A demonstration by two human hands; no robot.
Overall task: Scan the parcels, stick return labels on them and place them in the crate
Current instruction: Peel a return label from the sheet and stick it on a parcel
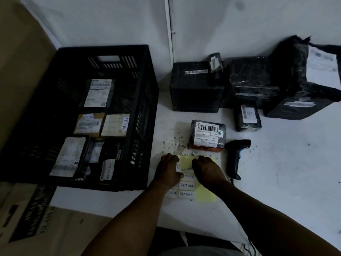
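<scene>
A yellow sheet [205, 194] of white "RETURN" labels lies on the white table in front of me. My left hand [168, 169] presses on its left side, thumb on a label. The fingers of my right hand [207, 169] curl down at the edge of a label in the upper row. Just behind the sheet lies a small dark parcel [206, 134] with a barcoded shipping label facing up. Right of my right hand stands a black handheld scanner [236, 156]. The black crate [146, 108] on the left holds several parcels, some marked RETURN.
Several black-wrapped parcels stand against the wall at the back right: a cube box [195, 89], a small one marked B [247, 118], and a large bag [299, 102]. Brown cardboard [22, 71] borders the crate on the left. The scanner cable runs toward me.
</scene>
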